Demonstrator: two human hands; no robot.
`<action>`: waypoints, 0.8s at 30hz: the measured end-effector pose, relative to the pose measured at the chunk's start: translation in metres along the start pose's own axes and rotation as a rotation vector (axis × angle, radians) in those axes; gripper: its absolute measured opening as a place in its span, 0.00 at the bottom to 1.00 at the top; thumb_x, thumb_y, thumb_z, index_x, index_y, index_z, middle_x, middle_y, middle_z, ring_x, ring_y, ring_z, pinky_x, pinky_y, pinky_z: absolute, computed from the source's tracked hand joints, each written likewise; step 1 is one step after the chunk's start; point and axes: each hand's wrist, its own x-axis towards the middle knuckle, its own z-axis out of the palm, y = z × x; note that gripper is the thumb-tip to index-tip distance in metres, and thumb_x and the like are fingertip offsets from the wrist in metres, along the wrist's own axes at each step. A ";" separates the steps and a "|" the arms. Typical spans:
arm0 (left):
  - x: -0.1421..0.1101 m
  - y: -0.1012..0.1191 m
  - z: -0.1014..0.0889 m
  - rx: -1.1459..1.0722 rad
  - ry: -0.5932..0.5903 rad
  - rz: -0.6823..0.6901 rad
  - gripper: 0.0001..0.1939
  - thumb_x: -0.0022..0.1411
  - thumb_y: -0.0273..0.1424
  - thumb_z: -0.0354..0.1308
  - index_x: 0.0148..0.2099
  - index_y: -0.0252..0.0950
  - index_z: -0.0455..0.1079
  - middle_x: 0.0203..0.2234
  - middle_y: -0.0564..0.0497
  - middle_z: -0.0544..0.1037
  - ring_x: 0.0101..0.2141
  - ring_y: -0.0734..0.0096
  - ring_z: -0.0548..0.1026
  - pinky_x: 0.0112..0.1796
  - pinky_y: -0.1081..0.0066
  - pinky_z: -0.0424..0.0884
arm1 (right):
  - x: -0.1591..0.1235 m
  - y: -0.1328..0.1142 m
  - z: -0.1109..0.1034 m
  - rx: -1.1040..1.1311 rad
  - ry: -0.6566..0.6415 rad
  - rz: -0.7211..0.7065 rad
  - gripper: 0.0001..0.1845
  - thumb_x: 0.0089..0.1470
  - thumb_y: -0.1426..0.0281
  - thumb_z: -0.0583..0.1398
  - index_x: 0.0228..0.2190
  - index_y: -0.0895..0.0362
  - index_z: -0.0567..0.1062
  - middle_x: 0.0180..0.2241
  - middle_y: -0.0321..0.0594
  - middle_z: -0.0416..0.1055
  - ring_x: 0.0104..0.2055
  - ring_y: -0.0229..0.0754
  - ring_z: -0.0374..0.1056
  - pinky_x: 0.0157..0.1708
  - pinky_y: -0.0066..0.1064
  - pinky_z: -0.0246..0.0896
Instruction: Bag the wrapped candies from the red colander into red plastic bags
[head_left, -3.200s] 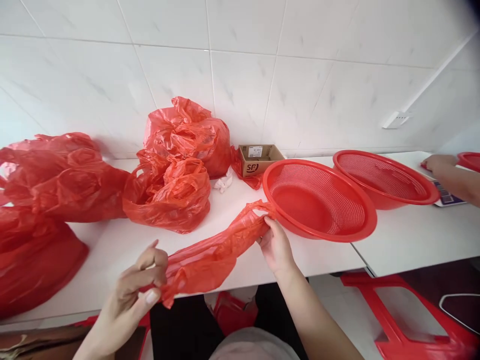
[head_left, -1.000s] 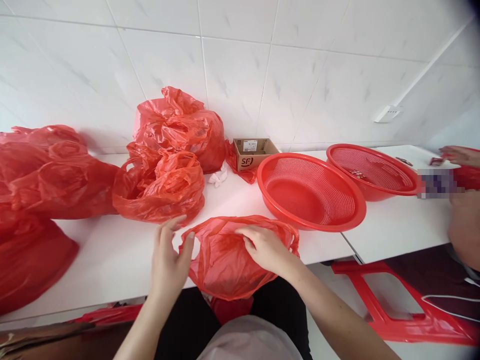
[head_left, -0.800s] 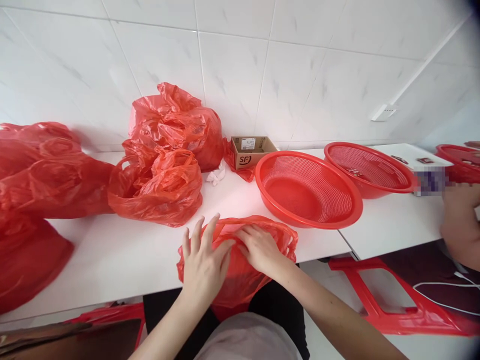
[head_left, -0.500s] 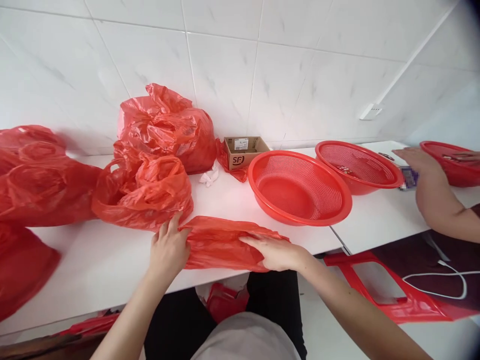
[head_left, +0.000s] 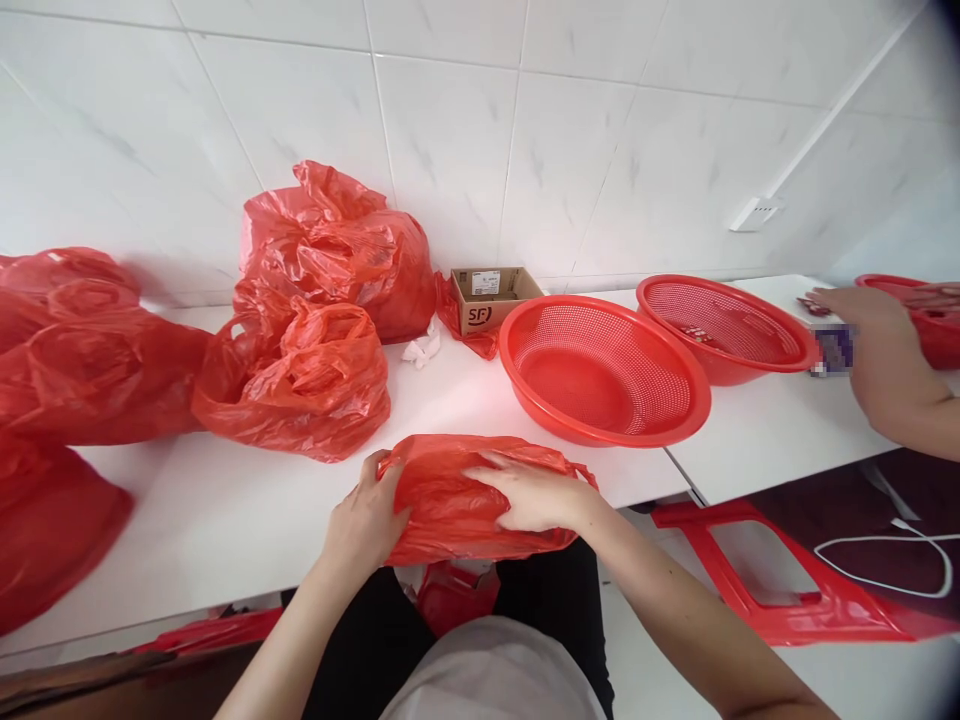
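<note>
A thin red plastic bag (head_left: 442,500) lies crumpled at the table's front edge, over my lap. My left hand (head_left: 366,520) grips its left end, with the thumb on top and the fingers curled at the edge. My right hand (head_left: 536,492) rests on the right part of the bag, fingers spread and pressing on the film. What the bag holds, if anything, is hidden. Close by on the left stands a fuller red plastic bag (head_left: 300,385) with loose handles. To the right is a red plastic colander (head_left: 600,390) with nothing in it.
More full red bags (head_left: 90,350) crowd the left side, and another (head_left: 375,270) leans by the wall. A small cardboard box (head_left: 480,310) and a crumpled tissue (head_left: 422,345) lie behind. A second colander (head_left: 727,320) holds small items. At right a co-worker's arm (head_left: 892,370) reaches in.
The bag under my hands has come slightly closer and looks puffier. My left hand has moved right and down with the bag's left end, away from the fuller bag.
</note>
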 end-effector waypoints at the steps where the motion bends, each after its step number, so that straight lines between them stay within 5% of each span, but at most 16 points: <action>1: 0.000 -0.001 -0.001 -0.005 -0.011 -0.009 0.32 0.62 0.30 0.53 0.67 0.44 0.58 0.62 0.39 0.64 0.36 0.57 0.80 0.35 0.58 0.76 | -0.001 -0.001 0.000 0.017 0.013 -0.028 0.45 0.50 0.72 0.64 0.66 0.41 0.58 0.71 0.41 0.45 0.67 0.57 0.56 0.61 0.46 0.58; 5: 0.001 0.002 -0.001 -0.035 0.008 -0.005 0.28 0.62 0.30 0.56 0.64 0.44 0.65 0.62 0.40 0.62 0.45 0.50 0.77 0.39 0.56 0.76 | 0.005 -0.008 0.007 0.043 0.297 -0.190 0.21 0.63 0.70 0.55 0.56 0.52 0.71 0.58 0.45 0.69 0.60 0.47 0.65 0.59 0.40 0.59; 8: 0.001 0.009 0.005 -0.062 0.101 0.046 0.20 0.64 0.30 0.55 0.57 0.47 0.73 0.65 0.44 0.56 0.60 0.48 0.65 0.53 0.56 0.70 | 0.014 -0.009 0.014 -0.036 0.421 -0.183 0.16 0.63 0.76 0.52 0.46 0.56 0.77 0.45 0.45 0.75 0.50 0.45 0.70 0.53 0.38 0.63; 11: 0.000 0.017 0.013 -0.088 0.184 0.131 0.13 0.65 0.33 0.56 0.47 0.47 0.79 0.68 0.46 0.50 0.66 0.47 0.54 0.60 0.54 0.61 | 0.018 -0.005 0.016 -0.084 0.329 -0.178 0.18 0.59 0.78 0.56 0.49 0.56 0.76 0.54 0.47 0.71 0.57 0.49 0.66 0.58 0.42 0.59; 14: 0.002 0.020 0.015 -0.052 0.049 0.092 0.18 0.61 0.37 0.62 0.54 0.49 0.76 0.72 0.47 0.43 0.69 0.43 0.46 0.61 0.48 0.57 | 0.014 -0.002 0.011 -0.033 0.168 -0.152 0.31 0.52 0.71 0.65 0.58 0.52 0.71 0.67 0.46 0.55 0.68 0.56 0.53 0.64 0.47 0.52; 17: 0.005 0.014 0.009 -0.015 -0.112 0.014 0.34 0.52 0.42 0.69 0.61 0.42 0.71 0.72 0.40 0.42 0.69 0.37 0.42 0.61 0.43 0.53 | 0.009 -0.001 0.004 0.088 0.070 -0.140 0.36 0.53 0.67 0.64 0.62 0.48 0.65 0.65 0.42 0.60 0.65 0.55 0.58 0.61 0.46 0.57; 20: 0.008 0.003 0.002 -0.011 -0.180 0.005 0.38 0.47 0.44 0.70 0.59 0.37 0.72 0.72 0.37 0.42 0.69 0.35 0.41 0.61 0.40 0.51 | 0.009 -0.002 0.000 0.154 0.086 -0.175 0.36 0.54 0.68 0.63 0.63 0.47 0.64 0.62 0.40 0.66 0.62 0.53 0.62 0.61 0.44 0.58; 24: 0.008 -0.005 -0.003 -0.021 -0.212 -0.021 0.40 0.48 0.43 0.67 0.64 0.40 0.67 0.73 0.40 0.41 0.70 0.39 0.41 0.62 0.42 0.51 | -0.003 -0.019 -0.010 0.152 0.059 -0.142 0.40 0.54 0.58 0.65 0.65 0.51 0.63 0.66 0.46 0.58 0.68 0.56 0.54 0.65 0.47 0.52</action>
